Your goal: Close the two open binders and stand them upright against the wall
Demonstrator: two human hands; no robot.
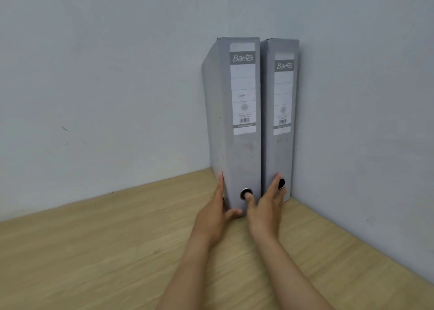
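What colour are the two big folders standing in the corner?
Both binders are grey, with white spine labels; the head view shows it.

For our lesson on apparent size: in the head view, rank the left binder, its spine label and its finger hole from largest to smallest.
1. Left binder
2. Spine label
3. Finger hole, partly covered by a thumb

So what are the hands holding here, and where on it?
The left hand grips the left binder at its bottom left edge; the right hand rests open against both binders' lower spines.
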